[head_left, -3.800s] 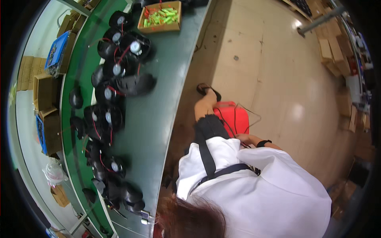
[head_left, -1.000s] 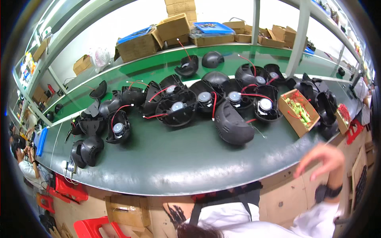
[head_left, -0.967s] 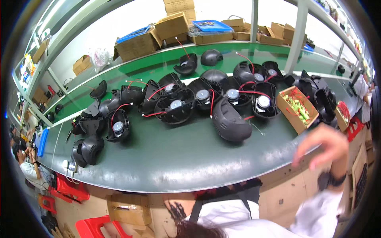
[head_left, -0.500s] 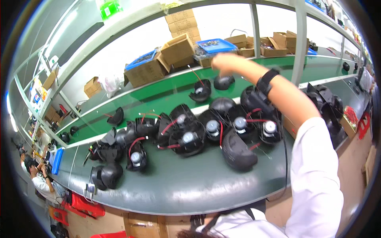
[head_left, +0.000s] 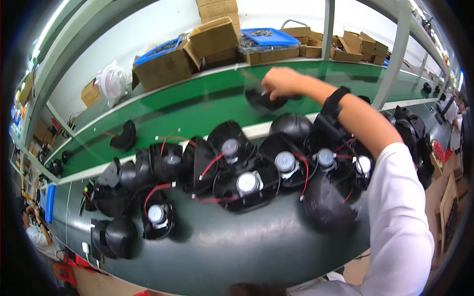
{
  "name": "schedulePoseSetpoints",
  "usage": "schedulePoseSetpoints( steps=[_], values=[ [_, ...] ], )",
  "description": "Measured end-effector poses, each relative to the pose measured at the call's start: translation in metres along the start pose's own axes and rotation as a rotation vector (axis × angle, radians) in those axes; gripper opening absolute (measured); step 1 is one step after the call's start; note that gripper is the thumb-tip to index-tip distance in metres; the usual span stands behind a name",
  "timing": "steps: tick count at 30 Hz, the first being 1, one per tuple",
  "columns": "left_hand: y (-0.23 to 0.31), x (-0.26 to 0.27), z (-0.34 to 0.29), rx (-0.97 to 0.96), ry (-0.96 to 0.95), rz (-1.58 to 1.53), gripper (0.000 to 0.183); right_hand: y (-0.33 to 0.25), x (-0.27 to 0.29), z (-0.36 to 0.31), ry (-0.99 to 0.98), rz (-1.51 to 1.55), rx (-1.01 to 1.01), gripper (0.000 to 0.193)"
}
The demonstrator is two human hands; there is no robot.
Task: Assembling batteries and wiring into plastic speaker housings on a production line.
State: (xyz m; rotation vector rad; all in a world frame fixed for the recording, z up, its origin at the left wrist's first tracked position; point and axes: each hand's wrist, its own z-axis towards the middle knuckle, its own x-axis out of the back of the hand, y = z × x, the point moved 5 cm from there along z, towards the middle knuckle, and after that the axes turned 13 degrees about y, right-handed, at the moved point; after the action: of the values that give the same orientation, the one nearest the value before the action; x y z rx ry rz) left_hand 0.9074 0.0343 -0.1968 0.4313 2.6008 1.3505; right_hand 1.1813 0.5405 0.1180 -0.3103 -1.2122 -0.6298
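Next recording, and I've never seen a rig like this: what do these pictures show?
There is no machine here: a person works with bare hands. The view comes from a wide fisheye camera on their head, looking down, so straight edges bend. On the dark green table lie curved black plastic shells, several with round silver parts and red wires. The right hand reaches over to the bright green strip behind, where it seems to grip another black shell, blurred. The left hand is out of view.
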Motion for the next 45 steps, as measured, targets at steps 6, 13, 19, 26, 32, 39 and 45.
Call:
schedulePoseSetpoints(
  steps=[6, 13, 19, 26, 32, 39, 45],
  values=[
    [-0.012, -0.034, -0.095, -0.035, -0.023, -0.050, 0.052, -0.065, 0.111, -0.046, 0.281, 0.737, -0.296, 0.027],
    [0.194, -0.068, -0.185, -0.986, 0.572, 0.208, 0.024, -0.274, 0.139, -0.179, 0.061, 1.374, -0.491, 0.020],
    [0.262, -0.121, -0.129, -1.270, 0.811, 0.439, 0.072, -0.338, 0.063, -0.231, 0.071, 1.816, -0.664, 0.016],
    [0.256, -0.117, -0.044, -1.259, 0.757, 0.344, 0.055, -0.294, 0.051, -0.277, 0.441, 1.073, -0.379, 0.014],
    [0.273, -0.130, -0.022, -1.228, 0.573, 0.356, 0.049, -0.276, 0.070, -0.284, 0.469, 0.753, 0.060, 0.009],
    [0.286, -0.138, -0.016, -1.132, 0.494, 0.438, 0.049, -0.252, 0.086, -0.266, 0.384, 0.907, 0.146, 0.012],
    [0.288, -0.154, -0.010, -1.071, 0.522, 0.362, 0.040, -0.261, 0.103, -0.236, 0.233, 0.971, 0.240, 0.010]
  ],
)
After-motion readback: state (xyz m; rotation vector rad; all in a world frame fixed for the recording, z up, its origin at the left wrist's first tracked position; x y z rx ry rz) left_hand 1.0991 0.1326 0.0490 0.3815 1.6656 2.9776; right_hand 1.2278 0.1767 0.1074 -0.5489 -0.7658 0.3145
